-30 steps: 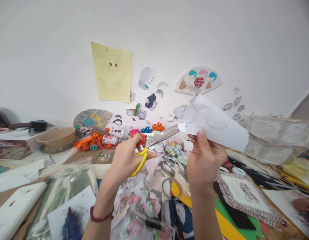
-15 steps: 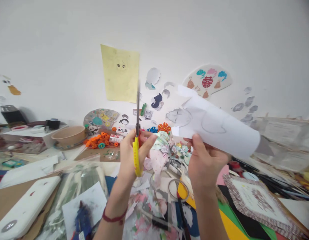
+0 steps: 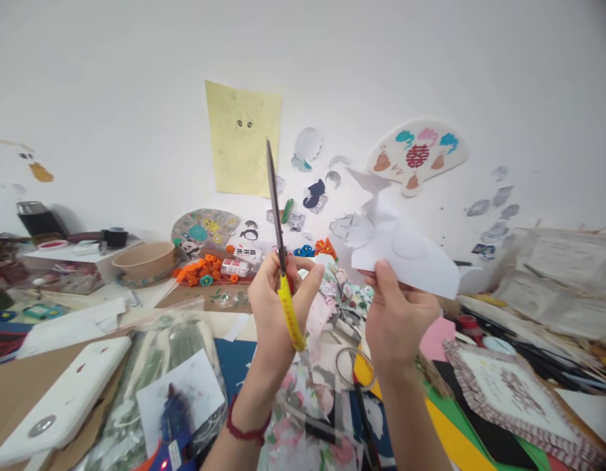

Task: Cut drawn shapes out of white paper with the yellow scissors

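Observation:
My left hand [image 3: 278, 301] is closed around a pair of scissors [image 3: 289, 307] with a yellow handle. Their dark blades point upward, in front of the yellow sheet on the wall, and look closed together. My right hand [image 3: 398, 314] pinches a white sheet of paper [image 3: 415, 261] by its lower edge, thumb in front. A pencil-drawn shape [image 3: 354, 229] shows on the sheet's left part, where the edge is cut irregularly. The scissors and the paper are apart. Beneath both hands lies a heap of paper scraps [image 3: 293, 392].
A tape ring [image 3: 349, 365] rests below my right hand. At left are a white device [image 3: 62, 399], a blue glue gun [image 3: 172, 425] and a tan bowl [image 3: 143, 260]. A framed picture [image 3: 513, 386] lies at right. The wall carries a yellow sheet [image 3: 241, 157] and a decorated fan [image 3: 420, 154].
The view has shifted slightly, so the wall items sit further right. The paper has turned and shows less of its width. The scissors now lean a little left at the tip.

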A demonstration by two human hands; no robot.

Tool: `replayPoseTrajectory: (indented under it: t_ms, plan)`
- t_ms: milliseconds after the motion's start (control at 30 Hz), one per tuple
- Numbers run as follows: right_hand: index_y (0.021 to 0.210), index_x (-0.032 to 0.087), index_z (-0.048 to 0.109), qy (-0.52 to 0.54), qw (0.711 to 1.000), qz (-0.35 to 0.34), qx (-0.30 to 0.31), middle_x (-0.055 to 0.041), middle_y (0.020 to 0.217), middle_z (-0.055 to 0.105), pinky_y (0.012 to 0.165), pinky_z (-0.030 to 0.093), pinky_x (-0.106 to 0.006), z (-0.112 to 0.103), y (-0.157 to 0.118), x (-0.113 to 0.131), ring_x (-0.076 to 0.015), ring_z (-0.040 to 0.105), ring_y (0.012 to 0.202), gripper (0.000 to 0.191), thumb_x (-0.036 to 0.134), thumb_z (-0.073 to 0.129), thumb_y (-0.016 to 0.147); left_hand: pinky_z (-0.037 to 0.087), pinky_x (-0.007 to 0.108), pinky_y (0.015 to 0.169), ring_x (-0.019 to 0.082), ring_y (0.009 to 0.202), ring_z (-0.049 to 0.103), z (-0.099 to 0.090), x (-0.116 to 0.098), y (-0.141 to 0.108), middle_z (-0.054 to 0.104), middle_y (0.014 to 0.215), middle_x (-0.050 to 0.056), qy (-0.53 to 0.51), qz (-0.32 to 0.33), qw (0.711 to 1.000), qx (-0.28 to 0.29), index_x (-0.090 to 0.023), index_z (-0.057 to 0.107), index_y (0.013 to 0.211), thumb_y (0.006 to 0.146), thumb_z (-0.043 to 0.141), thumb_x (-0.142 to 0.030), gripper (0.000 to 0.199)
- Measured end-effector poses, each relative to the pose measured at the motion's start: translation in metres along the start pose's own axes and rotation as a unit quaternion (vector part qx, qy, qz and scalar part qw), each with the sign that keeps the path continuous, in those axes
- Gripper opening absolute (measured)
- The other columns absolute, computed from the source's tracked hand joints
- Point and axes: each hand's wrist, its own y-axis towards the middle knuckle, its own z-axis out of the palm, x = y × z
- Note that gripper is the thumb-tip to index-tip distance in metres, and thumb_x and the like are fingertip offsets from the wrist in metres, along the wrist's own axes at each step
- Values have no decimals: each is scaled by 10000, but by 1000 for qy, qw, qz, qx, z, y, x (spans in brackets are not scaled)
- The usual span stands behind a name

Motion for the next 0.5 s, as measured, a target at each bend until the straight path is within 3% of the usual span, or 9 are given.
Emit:
replayPoseTrajectory:
  t_ms: [100,267,367,500]
  plan:
    - [885,134,736,-2,1000,-17,-15,-27,789,732,527,586,-231,0,3,5,-114,642,602,286,214,839,631,406,232,565,94,604,499,-11,2,7,555,689,-49,85,14,996,32,-217,416,718,765,726,-365,347]
    - [1156,184,676,24,999,-36,-11,-51,1012,736,551,599,-226,-3,5,10,-127,677,735,515,216,817,662,263,234,512,83,525,333,-36,9,24,369,556,-86,302,52,949,71,-209,409,668,785,688,-390,353]
    - [1150,177,677,41,998,-33,-19,-53,1032,732,565,598,-214,-3,6,12,-115,671,732,511,213,822,662,279,232,539,93,554,373,-48,18,33,425,605,-76,312,75,941,107,-213,421,716,787,659,-372,295]
    - [1181,170,651,42,998,-23,-47,-63,1115,717,653,615,-231,-3,6,15,-129,690,806,595,209,846,621,341,235,588,126,641,458,-54,34,38,515,721,-41,294,52,935,194,-210,478,842,816,569,-365,181]
